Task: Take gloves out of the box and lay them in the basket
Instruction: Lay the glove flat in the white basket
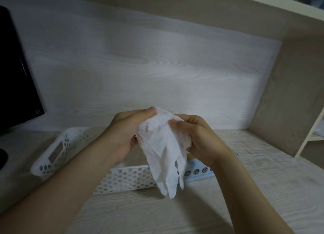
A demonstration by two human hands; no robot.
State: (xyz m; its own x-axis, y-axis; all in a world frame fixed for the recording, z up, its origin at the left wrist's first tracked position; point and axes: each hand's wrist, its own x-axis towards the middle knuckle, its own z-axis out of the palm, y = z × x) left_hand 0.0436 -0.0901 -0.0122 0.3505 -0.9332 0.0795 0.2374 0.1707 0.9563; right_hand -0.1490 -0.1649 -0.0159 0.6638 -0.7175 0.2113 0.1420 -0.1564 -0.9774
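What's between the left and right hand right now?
A white glove, gripped by the left hand and the right hand, its fingers hanging down. Head view.

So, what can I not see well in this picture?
Head view:
1. Inside of the basket: mostly covered by the left hand and arm.
2. The box: nearly all hidden behind the glove and right hand; its opening is unseen, its small pictures too small to read.
3. The black screen: cut off by the left edge.
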